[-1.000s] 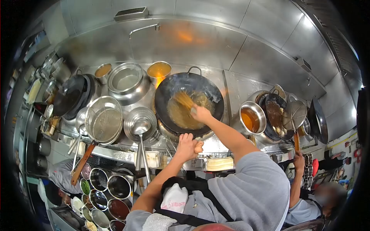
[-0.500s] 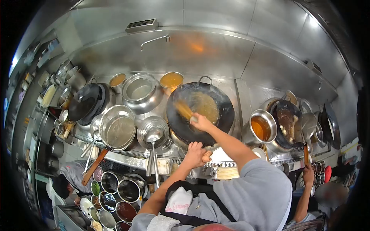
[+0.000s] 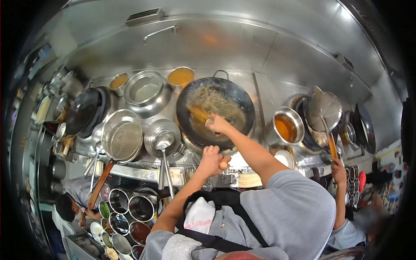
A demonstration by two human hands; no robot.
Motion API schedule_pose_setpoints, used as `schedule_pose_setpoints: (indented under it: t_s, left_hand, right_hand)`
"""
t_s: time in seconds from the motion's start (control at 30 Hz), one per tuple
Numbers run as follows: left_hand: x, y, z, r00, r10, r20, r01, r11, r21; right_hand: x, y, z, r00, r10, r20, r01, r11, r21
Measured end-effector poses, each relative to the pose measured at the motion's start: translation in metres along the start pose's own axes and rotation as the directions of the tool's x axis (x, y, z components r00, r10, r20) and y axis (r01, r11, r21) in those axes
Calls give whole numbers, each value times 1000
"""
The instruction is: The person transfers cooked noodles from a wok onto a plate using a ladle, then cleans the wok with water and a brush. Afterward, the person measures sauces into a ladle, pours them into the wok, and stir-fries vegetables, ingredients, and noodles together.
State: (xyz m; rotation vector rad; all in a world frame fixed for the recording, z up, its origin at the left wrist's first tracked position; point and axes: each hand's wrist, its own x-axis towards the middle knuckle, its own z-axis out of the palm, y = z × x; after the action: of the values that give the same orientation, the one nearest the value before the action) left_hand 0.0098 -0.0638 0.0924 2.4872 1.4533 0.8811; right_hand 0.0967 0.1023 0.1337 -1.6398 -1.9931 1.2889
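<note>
My right hand [image 3: 218, 125] is closed round the top of a bamboo wok brush [image 3: 198, 113]. The brush's bristles are down in the swirling, cloudy liquid of a large black wok [image 3: 246, 97]. At the wok's near edge my left hand [image 3: 210, 159] is closed on the wok handle [image 3: 225, 163]; a tan, rounded end shows beside the fingers, and the rest is hidden by the hand. A perforated ladle [image 3: 156, 130] and a solid ladle [image 3: 164, 139] rest just left of the wok.
Left stand a mesh strainer [image 3: 123, 141] over a pot, a steel pot [image 3: 144, 89] and another wok [image 3: 82, 112]. A pot of orange liquid [image 3: 287, 129] is at right. A co-worker's hand [image 3: 339, 171] holds a strainer [image 3: 324, 112]. Sauce pots [image 3: 141, 209] sit lower left.
The brush has swept lower in the wok, and the liquid is churned up and spread wider. At right, the co-worker's strainer has risen over the other wok. The whole view has shifted slightly.
</note>
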Motion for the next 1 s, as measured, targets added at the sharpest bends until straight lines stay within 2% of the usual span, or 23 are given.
schedule_pose_setpoints:
  t_s: [0.03,0.07,0.1,0.17,0.2,0.23,0.27,0.3,0.33,0.4,0.43,0.5,0.6,0.7,0.77,0.8,0.87,0.9,0.93,0.97,1.0]
  left_hand:
    - [1,2,0,1000,15,11,-15,1000,-21]
    - [2,2,-1,1000,1,7,-1,1000,-8]
    - [2,2,-1,1000,-17,3,17,1000,9]
    - [1,1,1,1000,-16,-3,16,1000,-6]
    - [2,0,1,1000,-15,-9,15,1000,2]
    - [1,0,2,1000,-15,-15,15,1000,8]
    - [1,1,1,999,-30,-21,30,1000,-5]
    - [3,1,2,999,-37,-33,36,999,-12]
    - [3,-1,3,999,-37,-31,37,999,-23]
    - [0,2,1,999,-51,-10,51,998,-39]
    - [1,3,2,998,-52,-22,51,998,-38]
    - [-1,-2,0,999,-38,-38,36,998,-58]
    - [-2,-2,0,999,-30,-27,29,999,-39]
    - [-1,-7,-2,999,-13,-39,12,1000,-18]
    - [-1,-5,-7,999,-13,50,15,999,-34]
    - [-1,-6,-3,1000,-8,30,9,999,-31]
    - [0,-5,-6,996,-28,84,29,999,-18]
    - [0,-4,-7,990,-45,133,47,999,-14]
    - [-1,0,-12,987,-33,156,36,999,-19]
    - [0,5,-20,998,-9,59,13,998,-59]
    - [-1,9,-26,999,11,-43,-15,995,-98]
  right_hand:
    - [-19,1,-2,996,32,79,-35,999,42]
    - [-32,16,-10,987,2,162,0,1000,-14]
    - [-30,54,-21,975,-171,144,193,968,-160]
    - [-70,49,-71,967,110,228,-27,940,-339]
    - [-72,57,-101,968,125,217,-3,871,-491]
    - [-61,62,-123,983,125,133,-25,815,-579]
    - [-50,66,-144,991,124,49,-61,751,-657]
    - [-47,35,-163,986,153,-73,-156,652,-742]
    - [-16,23,-167,995,91,-43,-90,615,-783]
    - [42,50,-130,997,-26,-76,-37,687,-725]
    - [70,68,-110,984,-87,-157,-28,789,-614]
    - [60,72,-67,978,-175,-117,55,746,-663]
    - [-6,81,-77,992,-126,17,106,752,-650]
    - [-7,87,-120,995,-81,-65,-4,598,-802]
    - [54,88,-118,972,-95,-214,-92,685,-723]
    - [67,68,-101,982,-85,-171,-65,693,-718]
    - [87,65,-39,959,-197,-205,71,864,-498]
    - [84,54,-6,940,-236,-245,110,892,-438]
    - [92,63,28,944,-222,-243,197,973,-121]
    - [71,47,41,958,-180,-224,162,982,-95]
    - [45,35,48,969,-162,-186,183,978,103]
